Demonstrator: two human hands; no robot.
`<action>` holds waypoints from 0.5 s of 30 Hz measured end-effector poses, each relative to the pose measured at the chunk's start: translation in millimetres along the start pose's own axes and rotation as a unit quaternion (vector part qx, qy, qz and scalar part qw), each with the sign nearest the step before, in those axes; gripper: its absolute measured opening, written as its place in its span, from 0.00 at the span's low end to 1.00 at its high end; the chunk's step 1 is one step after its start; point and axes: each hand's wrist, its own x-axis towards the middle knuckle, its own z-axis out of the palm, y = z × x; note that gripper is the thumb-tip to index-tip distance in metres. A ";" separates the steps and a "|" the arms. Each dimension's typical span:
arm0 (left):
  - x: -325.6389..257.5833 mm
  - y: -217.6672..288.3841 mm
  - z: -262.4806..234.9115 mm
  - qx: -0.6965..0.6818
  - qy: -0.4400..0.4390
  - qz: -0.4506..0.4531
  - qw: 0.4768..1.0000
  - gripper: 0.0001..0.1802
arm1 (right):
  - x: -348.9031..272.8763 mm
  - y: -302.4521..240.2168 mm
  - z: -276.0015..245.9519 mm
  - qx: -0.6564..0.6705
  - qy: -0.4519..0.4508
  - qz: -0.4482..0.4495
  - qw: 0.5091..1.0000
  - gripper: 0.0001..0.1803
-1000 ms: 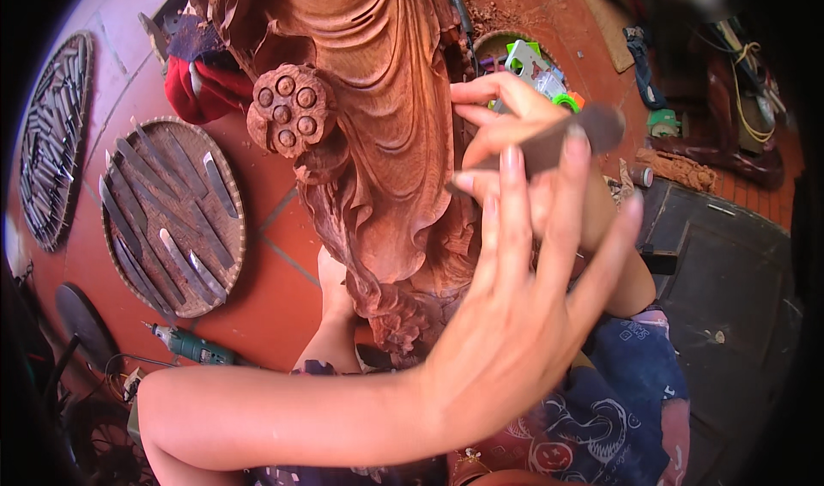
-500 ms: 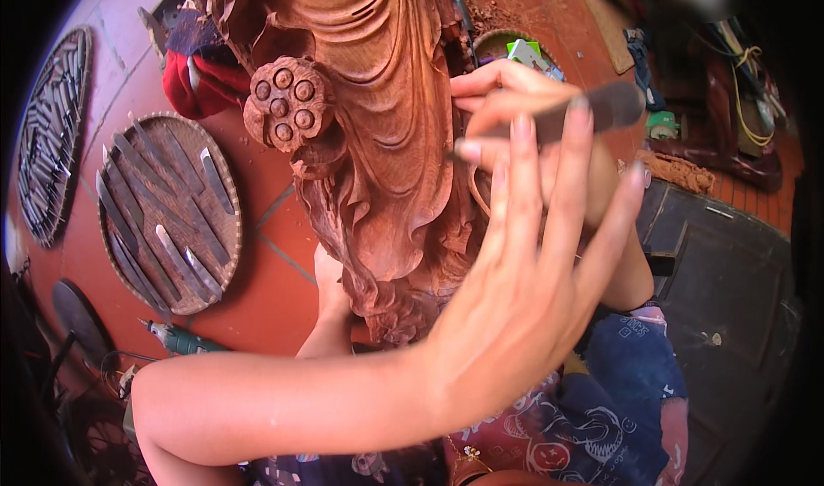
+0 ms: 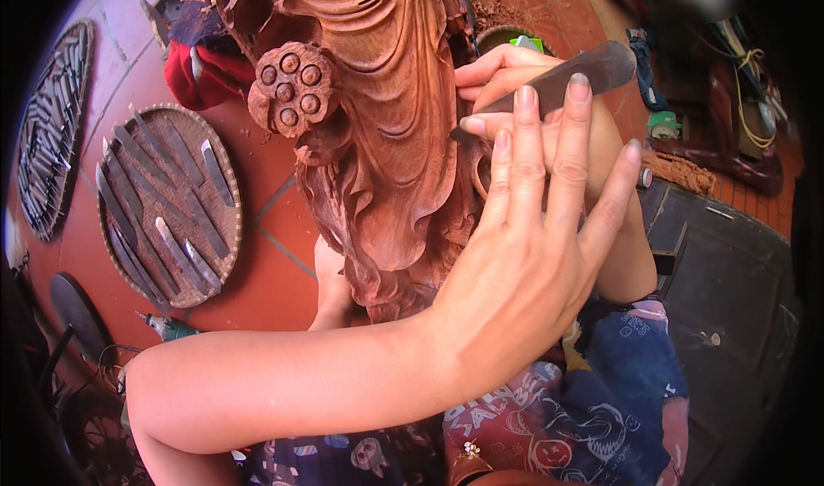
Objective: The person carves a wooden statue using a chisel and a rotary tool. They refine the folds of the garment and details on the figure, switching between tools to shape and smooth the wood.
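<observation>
A tall reddish-brown carved wooden statue (image 3: 386,125) with flowing folds and a lotus seed pod (image 3: 292,87) stands in front of me. My right hand (image 3: 498,69) grips a flat dark carving tool (image 3: 566,74), whose tip lies against the statue's right side. My left hand (image 3: 524,271) reaches across from the lower left with fingers spread. Its fingertips rest on the tool's blade and on my right hand. My right forearm is mostly hidden behind the left hand.
Two round woven trays (image 3: 172,203) (image 3: 47,134) of several metal chisels lie on the red tile floor at the left. A red cloth (image 3: 202,69) sits behind the statue, a green power tool (image 3: 167,327) at lower left, and a dark mat (image 3: 730,288) and cables (image 3: 738,82) at the right.
Both hands and the tool have shifted up and to the right along the statue's side. My left fingers have straightened over the blade.
</observation>
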 end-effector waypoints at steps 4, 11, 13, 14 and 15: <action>-12.4 5.0 -1.6 0.034 -0.027 -0.043 0.998 0.36 | 0.7 -4.4 12.7 -0.156 -0.052 -0.074 0.984 0.13; -4.0 -1.0 -2.1 0.000 -0.013 -0.018 1.000 0.37 | 3.3 9.2 8.6 -0.042 -0.024 -0.017 0.999 0.14; -12.6 8.9 -8.4 -0.019 -0.040 -0.027 0.999 0.37 | 1.7 1.5 5.6 -0.077 -0.041 -0.070 0.994 0.13; -14.6 11.4 -9.6 -0.029 -0.055 -0.031 0.998 0.37 | 1.2 -2.9 3.6 -0.094 -0.049 -0.096 0.990 0.12; -12.6 6.0 -4.8 0.013 -0.060 -0.020 0.998 0.37 | 3.4 -4.2 0.6 -0.044 -0.047 -0.076 0.995 0.13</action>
